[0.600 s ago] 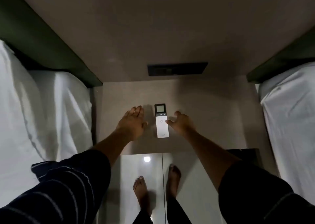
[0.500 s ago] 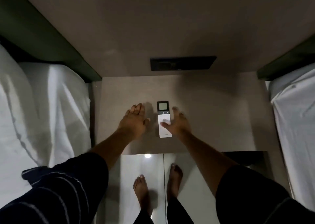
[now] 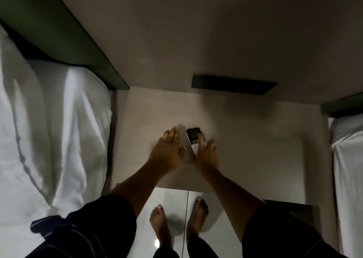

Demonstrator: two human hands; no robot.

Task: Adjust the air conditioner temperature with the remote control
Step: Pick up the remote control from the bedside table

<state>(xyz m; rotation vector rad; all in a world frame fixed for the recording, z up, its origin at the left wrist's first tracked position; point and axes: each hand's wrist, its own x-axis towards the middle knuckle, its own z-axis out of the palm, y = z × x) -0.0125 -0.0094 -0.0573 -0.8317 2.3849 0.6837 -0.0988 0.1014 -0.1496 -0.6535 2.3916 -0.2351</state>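
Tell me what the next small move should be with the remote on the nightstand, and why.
Probably close the right hand around the remote control and lift it. Its fingers lie over the lower part, but the remote looks still on the nightstand; the left hand rests flat beside it.

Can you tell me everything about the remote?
The remote is a slim white stick with a dark screen at its far end and small buttons just below. It looks like plastic. It lies on the beige table, turned a bit slantwise. The right hand covers its near half, one finger pressing near the buttons. The left hand rests flat beside it, not touching.
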